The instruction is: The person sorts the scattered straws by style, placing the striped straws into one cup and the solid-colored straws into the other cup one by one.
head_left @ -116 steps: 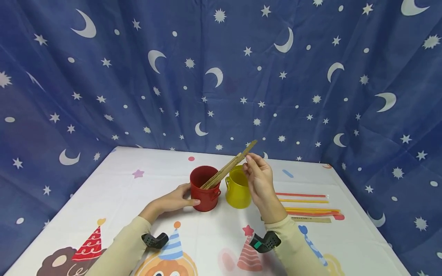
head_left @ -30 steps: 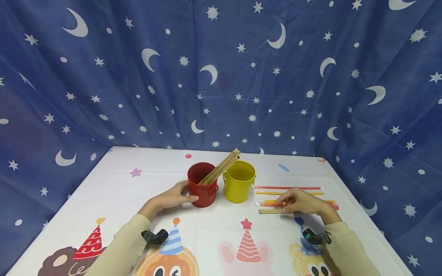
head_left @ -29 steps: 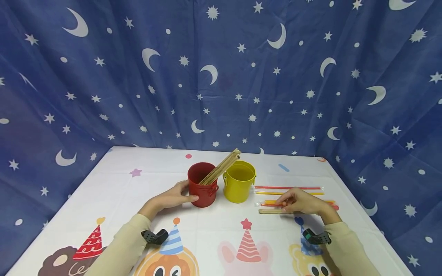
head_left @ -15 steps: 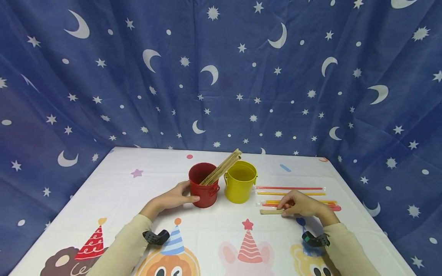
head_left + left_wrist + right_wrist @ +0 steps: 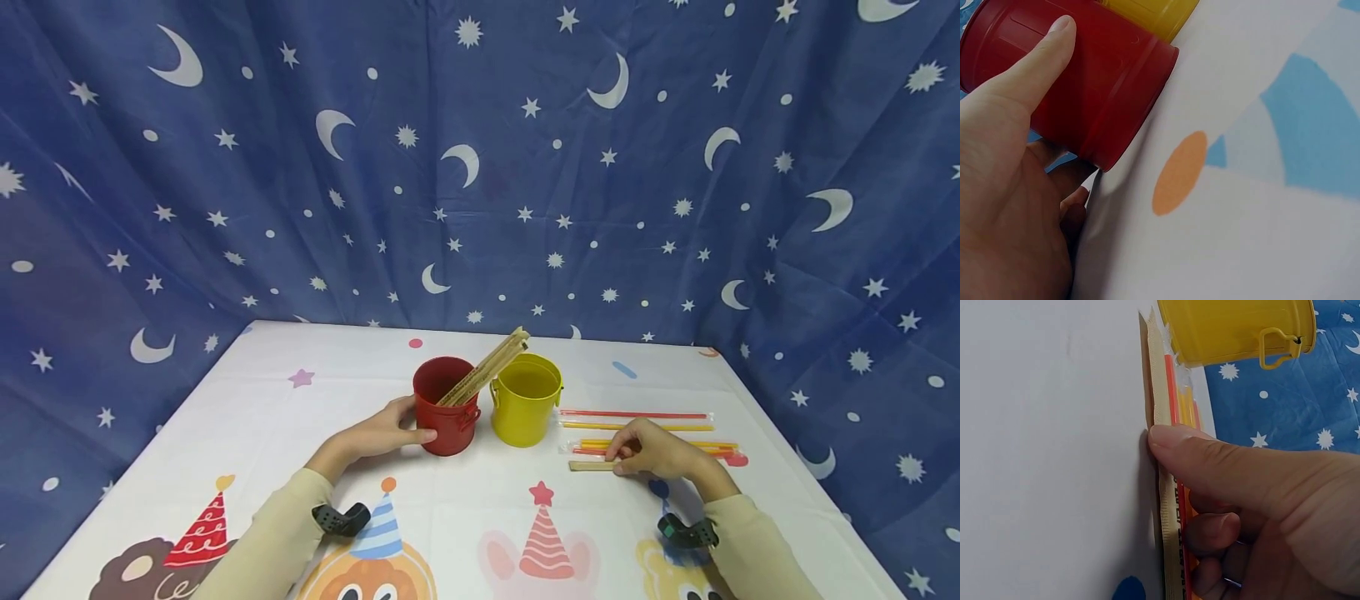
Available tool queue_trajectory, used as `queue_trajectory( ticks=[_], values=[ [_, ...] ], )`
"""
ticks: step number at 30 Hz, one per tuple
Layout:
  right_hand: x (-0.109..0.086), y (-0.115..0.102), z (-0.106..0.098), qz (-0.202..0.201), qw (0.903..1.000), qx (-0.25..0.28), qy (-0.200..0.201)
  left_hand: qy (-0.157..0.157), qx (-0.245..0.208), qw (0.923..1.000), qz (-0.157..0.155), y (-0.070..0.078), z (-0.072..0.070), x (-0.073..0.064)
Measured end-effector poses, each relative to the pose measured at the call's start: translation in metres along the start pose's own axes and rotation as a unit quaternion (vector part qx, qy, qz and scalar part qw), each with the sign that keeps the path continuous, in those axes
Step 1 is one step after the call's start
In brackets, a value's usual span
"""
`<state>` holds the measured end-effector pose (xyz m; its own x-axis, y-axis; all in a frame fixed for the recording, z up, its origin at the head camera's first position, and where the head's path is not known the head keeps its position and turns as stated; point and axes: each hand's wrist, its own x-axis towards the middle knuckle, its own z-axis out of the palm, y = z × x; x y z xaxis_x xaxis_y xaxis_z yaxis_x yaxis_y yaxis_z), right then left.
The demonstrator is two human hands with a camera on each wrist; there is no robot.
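My left hand [image 5: 375, 432] holds the red bucket [image 5: 453, 435] from its left side, the thumb along its front and the other fingers partly hidden behind it. Several slim brown paper packets [image 5: 487, 369] stand tilted in that bucket, leaning right toward the yellow bucket [image 5: 520, 421]. At the right, my right hand [image 5: 658, 451] pinches another slim brown paper packet [image 5: 591, 466] with printed characters. In the right wrist view its thumb presses the near side of the packet [image 5: 1161, 394]; the index finger is mostly hidden behind. Whether the packet is off the table I cannot tell.
Just behind the right hand lie red and yellow straws in clear wrappers, among them a red straw [image 5: 637, 414] and a yellow straw [image 5: 686, 428]. The white tablecloth [image 5: 337, 500] has printed cartoon animals. A blue curtain [image 5: 495, 217] hangs behind the table.
Earlier my right hand held a paper packet over the red bucket; it has since moved right to the packet on the table and pinches it. The left hand stays on the bucket.
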<state>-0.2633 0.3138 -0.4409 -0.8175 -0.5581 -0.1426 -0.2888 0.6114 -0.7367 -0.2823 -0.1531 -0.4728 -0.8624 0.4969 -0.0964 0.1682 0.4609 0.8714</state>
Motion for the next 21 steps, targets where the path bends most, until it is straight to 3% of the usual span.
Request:
queue_trajectory(
  ticks=[10, 21],
  values=[
    [0.0003, -0.0033, 0.0042, 0.014, 0.9997, -0.010, 0.016, 0.001, -0.002, 1.0000, 0.002, 0.0002, 0.0007, -0.0017],
    [-0.0009, -0.0092, 0.0006, 0.001, 0.9998, -0.014, 0.011, -0.002, 0.001, 0.9999, 0.012, 0.0013, -0.0017, -0.0010]
  ],
)
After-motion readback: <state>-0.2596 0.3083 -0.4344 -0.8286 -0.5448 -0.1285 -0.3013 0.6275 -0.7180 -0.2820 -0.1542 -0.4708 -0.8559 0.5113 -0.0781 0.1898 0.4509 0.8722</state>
